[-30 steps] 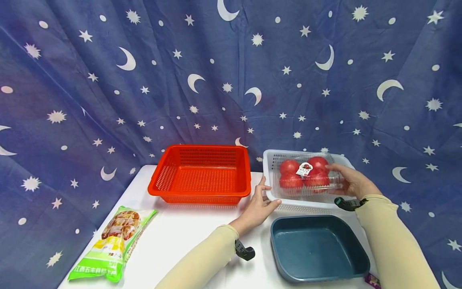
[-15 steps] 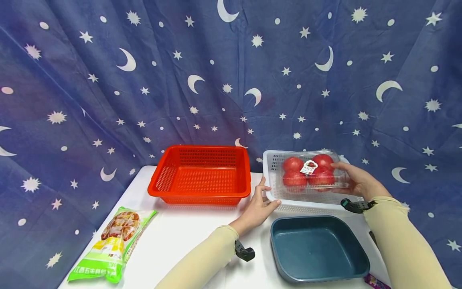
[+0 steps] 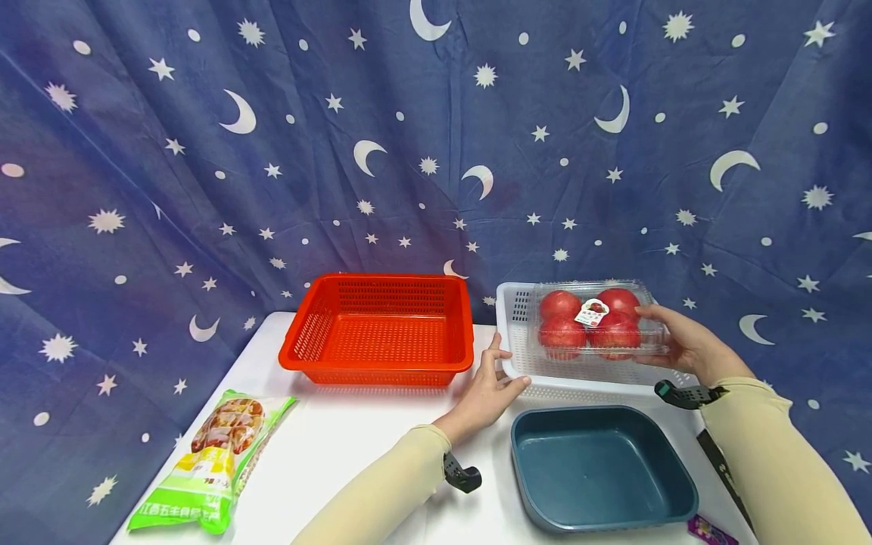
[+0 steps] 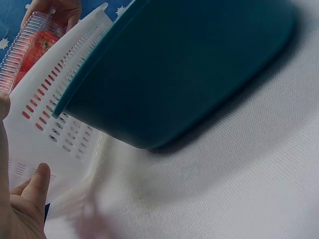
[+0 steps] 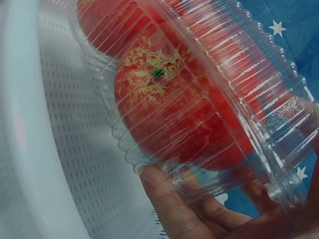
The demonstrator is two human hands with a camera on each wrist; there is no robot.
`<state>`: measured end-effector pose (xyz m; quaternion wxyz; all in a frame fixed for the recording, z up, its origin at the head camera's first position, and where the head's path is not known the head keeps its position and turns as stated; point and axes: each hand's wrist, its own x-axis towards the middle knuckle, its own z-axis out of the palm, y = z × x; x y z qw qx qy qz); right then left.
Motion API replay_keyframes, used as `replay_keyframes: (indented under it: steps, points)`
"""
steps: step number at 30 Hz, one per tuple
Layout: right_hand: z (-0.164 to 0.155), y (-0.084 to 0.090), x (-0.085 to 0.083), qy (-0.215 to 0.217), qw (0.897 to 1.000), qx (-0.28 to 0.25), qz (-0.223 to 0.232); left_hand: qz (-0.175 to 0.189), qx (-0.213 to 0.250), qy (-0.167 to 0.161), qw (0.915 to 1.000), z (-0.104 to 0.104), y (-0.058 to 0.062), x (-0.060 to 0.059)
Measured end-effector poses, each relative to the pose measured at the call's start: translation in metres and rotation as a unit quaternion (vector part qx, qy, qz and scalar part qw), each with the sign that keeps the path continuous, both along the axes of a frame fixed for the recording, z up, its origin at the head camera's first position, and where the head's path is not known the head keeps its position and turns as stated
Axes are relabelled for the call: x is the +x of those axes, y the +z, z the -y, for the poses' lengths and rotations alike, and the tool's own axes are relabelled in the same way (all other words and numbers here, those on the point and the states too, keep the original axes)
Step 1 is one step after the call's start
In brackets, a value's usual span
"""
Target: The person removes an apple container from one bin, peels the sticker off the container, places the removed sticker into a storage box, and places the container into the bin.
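Likely positioning step: right hand (image 3: 693, 347) pinches apple clamshell (image 3: 599, 322), left hand (image 3: 485, 390) grips white perforated basket (image 3: 586, 385) near-left; next demands level support.

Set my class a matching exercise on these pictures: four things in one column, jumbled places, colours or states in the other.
Things
1. fruit pack
2. white basket
3. tub
4. food bag

Descriptions
A. lying at the left of the table
B. touched by the left hand
C. dark blue-green all over
D. held by the right hand

Pairs: 1-D, 2-B, 3-C, 4-A
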<state>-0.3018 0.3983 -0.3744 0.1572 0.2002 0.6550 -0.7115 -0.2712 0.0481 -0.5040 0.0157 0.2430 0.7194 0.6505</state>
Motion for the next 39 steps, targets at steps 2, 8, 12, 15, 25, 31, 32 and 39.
replay_keyframes:
  steps: [2,8,12,15,25,31,32,39]
  points:
    - [-0.001,0.0,0.001,-0.002,1.0,-0.002,0.0,0.001,-0.003,-0.001,1.0,0.0,0.0,-0.001]
    - [-0.002,0.001,0.005,-0.001,1.0,0.007,0.0,0.008,-0.015,0.001,0.9999,0.0,0.002,-0.002]
    - [-0.001,0.002,0.007,0.0,1.0,0.013,-0.002,0.01,-0.023,0.005,0.9997,0.0,0.002,-0.002]
    - [-0.001,0.002,0.01,0.004,1.0,0.014,-0.008,0.01,-0.027,0.007,0.9996,-0.001,0.002,-0.002]
    - [0.003,0.007,0.015,0.019,1.0,0.003,-0.025,0.015,-0.017,0.008,0.9997,-0.001,0.003,-0.002]
    - [0.006,0.01,0.018,0.022,0.999,-0.005,-0.025,0.017,-0.012,0.005,0.9998,0.0,0.005,-0.002]
    - [0.007,0.011,0.019,0.022,0.999,-0.005,-0.024,0.019,-0.013,0.006,0.9997,0.0,0.005,-0.002]
    - [0.01,0.013,0.025,0.028,0.999,-0.013,-0.022,0.025,-0.023,0.007,0.9994,0.001,0.007,-0.001]
